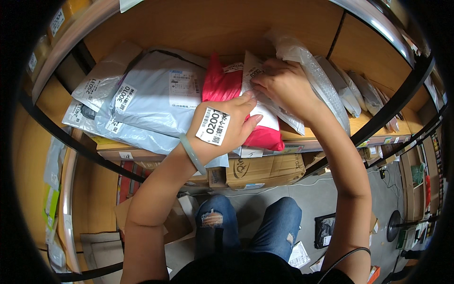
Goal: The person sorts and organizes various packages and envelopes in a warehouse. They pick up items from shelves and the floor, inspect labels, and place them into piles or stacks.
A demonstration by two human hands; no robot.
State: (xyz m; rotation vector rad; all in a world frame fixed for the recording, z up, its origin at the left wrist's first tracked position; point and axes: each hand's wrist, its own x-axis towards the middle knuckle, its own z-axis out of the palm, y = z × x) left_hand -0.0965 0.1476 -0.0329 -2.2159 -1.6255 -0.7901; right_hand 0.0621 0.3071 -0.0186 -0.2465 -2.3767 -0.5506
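Note:
My left hand (222,118) lies across a red plastic mailer bag (223,83), fingers stretched and thumb apart. A white printed sticker (213,126) clings to the back of this hand, and a pale green bangle circles its wrist. Just right of it, my right hand (287,87) has its fingers curled at the upper part of a pale grey mailer bag (249,71), beside a sticker on that bag. The fingertips partly cover the bag, so their exact hold is hard to see. A clear bubble-wrap parcel (321,78) leans close by the right hand.
Large grey-blue mailers (158,90) and a silvery parcel (101,75) fill the shelf's left side. Thinner parcels (343,90) stand at its right. Dark curved bars (395,104) cross in front. Below are a cardboard box (265,171) and a black parcel (325,229) on the floor.

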